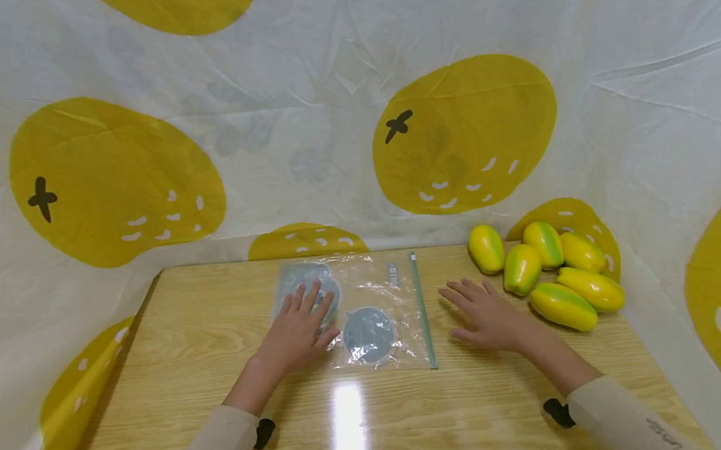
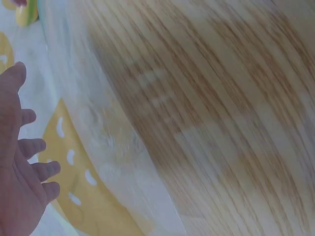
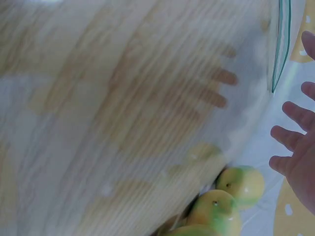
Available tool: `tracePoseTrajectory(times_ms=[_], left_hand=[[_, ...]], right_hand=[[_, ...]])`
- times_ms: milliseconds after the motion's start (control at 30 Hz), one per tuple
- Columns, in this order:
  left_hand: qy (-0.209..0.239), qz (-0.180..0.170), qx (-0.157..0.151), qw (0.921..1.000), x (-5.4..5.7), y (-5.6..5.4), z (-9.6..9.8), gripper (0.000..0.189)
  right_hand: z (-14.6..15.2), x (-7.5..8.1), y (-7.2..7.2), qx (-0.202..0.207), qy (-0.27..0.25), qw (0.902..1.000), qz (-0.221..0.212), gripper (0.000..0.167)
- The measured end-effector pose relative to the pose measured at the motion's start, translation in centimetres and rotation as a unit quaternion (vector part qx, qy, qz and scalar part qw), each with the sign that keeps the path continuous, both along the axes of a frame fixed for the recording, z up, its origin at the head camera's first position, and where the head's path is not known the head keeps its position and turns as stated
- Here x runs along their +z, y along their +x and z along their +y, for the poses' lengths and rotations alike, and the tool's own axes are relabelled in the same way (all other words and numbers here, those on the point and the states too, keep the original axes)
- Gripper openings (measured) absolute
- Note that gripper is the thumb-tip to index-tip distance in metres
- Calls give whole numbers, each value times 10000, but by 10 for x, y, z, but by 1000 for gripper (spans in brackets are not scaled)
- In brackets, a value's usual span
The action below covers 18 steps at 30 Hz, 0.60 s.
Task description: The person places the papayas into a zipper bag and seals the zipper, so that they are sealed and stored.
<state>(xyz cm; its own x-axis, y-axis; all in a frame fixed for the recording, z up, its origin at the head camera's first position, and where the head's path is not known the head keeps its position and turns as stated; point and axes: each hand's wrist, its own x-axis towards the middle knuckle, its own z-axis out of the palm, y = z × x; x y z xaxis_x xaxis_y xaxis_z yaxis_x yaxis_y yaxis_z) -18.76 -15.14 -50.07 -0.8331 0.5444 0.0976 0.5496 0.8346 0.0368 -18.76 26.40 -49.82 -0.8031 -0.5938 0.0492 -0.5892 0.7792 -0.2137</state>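
Note:
A clear plastic zip bag (image 1: 366, 282) with pale blue-grey printed patches lies flat on the wooden table. Its green zip strip (image 1: 423, 313) runs along the right side. My left hand (image 1: 296, 336) is over the bag's left part with fingers spread; whether it touches the plastic I cannot tell. To the right of the zip strip, my right hand (image 1: 490, 317) hovers with straight fingers, holding nothing. Just beyond it sit several glossy yellow-green fruits (image 1: 523, 269), shaped like mangoes or small papayas. The right wrist view shows some of these fruits (image 3: 239, 187) below the right hand (image 3: 300, 152).
The wooden table (image 1: 207, 327) has its back edge against a white cloth (image 1: 301, 151) printed with large yellow fruits. This cloth also hangs along the left and right sides. A bright light reflection lies on the table in front of the bag.

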Motion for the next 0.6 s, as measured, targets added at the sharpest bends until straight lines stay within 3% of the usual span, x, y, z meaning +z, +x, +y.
tracePoseTrajectory(times_ms=[333, 600], left_hand=[[-327, 85, -317, 9989, -2, 0, 17, 70], [-76, 87, -487, 9987, -8, -1, 32, 71]], right_hand=[[-11, -12, 0, 103, -126, 9999, -51, 70], [-19, -17, 4, 122, -113, 9996, -233, 68]])
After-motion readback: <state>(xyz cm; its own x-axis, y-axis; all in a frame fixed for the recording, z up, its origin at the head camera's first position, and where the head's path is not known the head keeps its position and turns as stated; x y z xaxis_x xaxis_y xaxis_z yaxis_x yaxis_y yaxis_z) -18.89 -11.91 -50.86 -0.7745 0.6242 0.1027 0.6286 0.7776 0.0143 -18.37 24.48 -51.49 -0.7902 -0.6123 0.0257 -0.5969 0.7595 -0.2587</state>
